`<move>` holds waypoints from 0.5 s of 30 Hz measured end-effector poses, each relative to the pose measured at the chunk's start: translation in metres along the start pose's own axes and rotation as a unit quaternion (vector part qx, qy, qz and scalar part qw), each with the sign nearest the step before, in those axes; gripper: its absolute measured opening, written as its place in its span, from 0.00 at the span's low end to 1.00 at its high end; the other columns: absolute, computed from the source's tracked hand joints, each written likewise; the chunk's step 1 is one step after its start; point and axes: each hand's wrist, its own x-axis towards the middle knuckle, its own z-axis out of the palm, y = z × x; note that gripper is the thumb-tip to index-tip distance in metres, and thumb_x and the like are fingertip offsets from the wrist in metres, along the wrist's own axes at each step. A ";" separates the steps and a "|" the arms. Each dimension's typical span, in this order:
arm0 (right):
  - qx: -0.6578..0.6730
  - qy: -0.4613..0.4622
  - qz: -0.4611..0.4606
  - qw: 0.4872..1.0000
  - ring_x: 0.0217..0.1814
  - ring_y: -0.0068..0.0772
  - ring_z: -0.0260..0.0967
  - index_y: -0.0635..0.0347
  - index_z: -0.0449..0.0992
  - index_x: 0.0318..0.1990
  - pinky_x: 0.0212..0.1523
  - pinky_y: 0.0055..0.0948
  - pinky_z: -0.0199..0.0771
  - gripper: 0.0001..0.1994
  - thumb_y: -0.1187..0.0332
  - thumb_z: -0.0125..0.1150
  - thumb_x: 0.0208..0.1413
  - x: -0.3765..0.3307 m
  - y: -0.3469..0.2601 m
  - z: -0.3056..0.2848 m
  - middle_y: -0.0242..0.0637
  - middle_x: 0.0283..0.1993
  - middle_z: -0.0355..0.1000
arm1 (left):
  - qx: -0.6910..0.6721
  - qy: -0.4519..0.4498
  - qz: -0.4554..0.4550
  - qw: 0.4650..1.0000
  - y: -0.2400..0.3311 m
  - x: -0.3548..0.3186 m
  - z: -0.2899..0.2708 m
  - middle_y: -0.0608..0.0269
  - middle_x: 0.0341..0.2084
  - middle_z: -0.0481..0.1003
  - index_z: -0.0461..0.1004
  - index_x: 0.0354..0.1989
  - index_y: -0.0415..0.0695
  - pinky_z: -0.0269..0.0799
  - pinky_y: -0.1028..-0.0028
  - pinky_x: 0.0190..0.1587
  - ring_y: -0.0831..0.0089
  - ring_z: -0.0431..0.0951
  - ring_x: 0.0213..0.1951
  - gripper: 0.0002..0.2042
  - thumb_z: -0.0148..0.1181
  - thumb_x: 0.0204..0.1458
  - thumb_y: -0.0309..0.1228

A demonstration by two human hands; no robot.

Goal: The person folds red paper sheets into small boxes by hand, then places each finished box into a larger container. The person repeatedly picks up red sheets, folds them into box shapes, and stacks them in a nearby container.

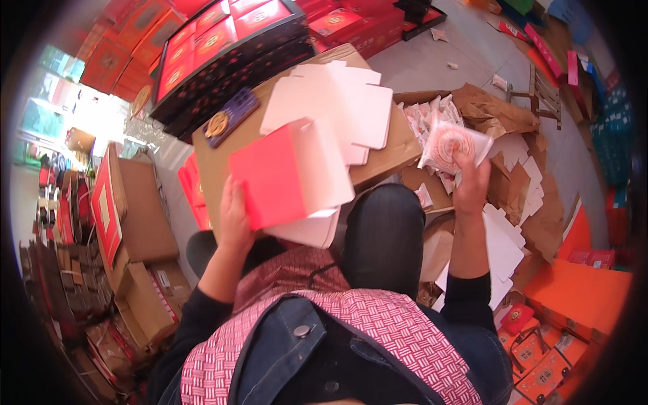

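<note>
Left hand (pixel 236 219) steadies a folded red-and-white card (pixel 270 179), fingers seemingly closed on its edge. Right hand (pixel 472 181) pinches a white, red-printed plastic packet (pixel 445 145).

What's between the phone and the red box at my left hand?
Just bare brown cardboard between phone and red box, seen in the head view.
</note>
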 end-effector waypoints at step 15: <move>-0.179 -0.096 -0.202 0.958 0.46 0.34 0.69 0.68 0.58 0.57 0.41 0.31 0.71 0.29 0.59 0.62 0.56 -0.118 -0.063 0.146 0.47 0.51 0.64 | -0.300 0.003 0.061 0.952 0.004 -0.058 0.007 0.58 0.50 0.69 0.58 0.58 0.40 0.71 0.69 0.52 0.67 0.72 0.50 0.17 0.38 0.67 0.36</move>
